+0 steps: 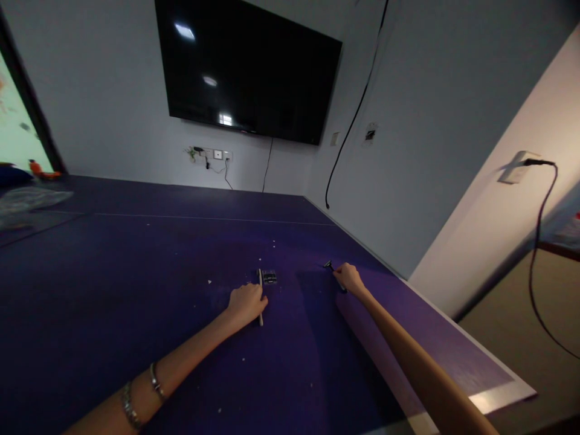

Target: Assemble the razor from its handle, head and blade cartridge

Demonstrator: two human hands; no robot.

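Observation:
My left hand point(246, 304) is closed around the pale handle of a toothbrush point(261, 318), its dark-bristled head pointing away from me. Right beside that head lies a small dark, shiny rectangular piece point(269, 277) with light marks, too small to identify. To the right, my right hand point(350, 279) pinches a black razor point(330, 266) by its handle. The razor's head points to the far left, and the handle's lower end shows below my fingers. Both hands are low over the purple tabletop point(149, 314).
Small white bits point(209, 281) are scattered on the tabletop. Crumpled clear plastic point(34, 198) lies at the far left, near an orange item point(43, 171). A black cable point(351, 124) hangs down at the back right. A wall-mounted television point(251, 72) is above the far edge.

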